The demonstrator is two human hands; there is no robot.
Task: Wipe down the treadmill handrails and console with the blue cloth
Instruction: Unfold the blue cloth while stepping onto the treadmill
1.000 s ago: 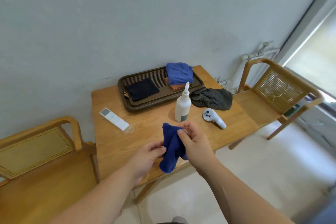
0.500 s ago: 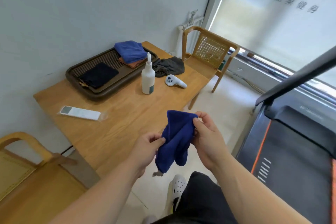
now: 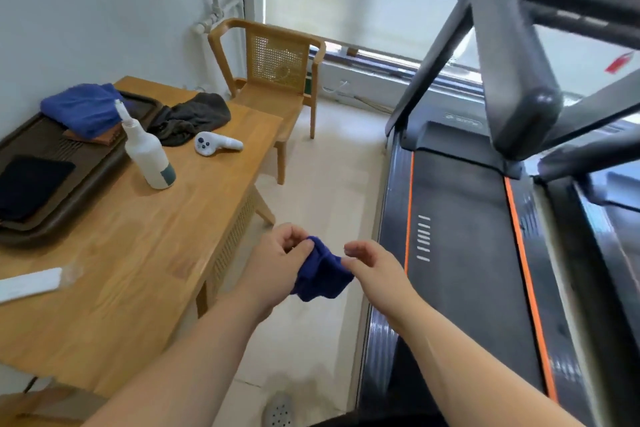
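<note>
Turned to the right, away from the wall and toward the machine. Far left, the wooden bench (image 3: 138, 253) now pushed to the edge of the view, where a second ago filled the middle. On it the dark tray (image 3: 52, 184) with a folded blue towel (image 3: 83, 107), the white spray bottle (image 3: 149, 152) standing upright just beside the tray, a dark rag (image 3: 194, 116) and a white controller (image 3: 214, 144) further back; none of these touched or shifted on the bench, only seen from a new angle.

In the middle, held over the floor between bench and machine, the blue cloth (image 3: 322, 277), bunched more tightly than half a second ago, when hung longer and looser. Left hand (image 3: 277, 263) clenched on its upper left corner, fingers curled over the fabric. Right hand (image 3: 372, 265) pinching the right edge with thumb and fingertips, the other fingers loose.

To the right, the treadmill (image 3: 464, 253) now large in view, with the near handrail (image 3: 512, 80) rising close ahead; before, only a corner of belt and one bar visible. Console mostly cut off at the top right, too blurred to describe.

Meaning for the task, as a judgement: cloth in hand and gathered for wiping, body already facing the machine, no surface wiped yet. Probably next a reach up and right to the handrail.
</note>
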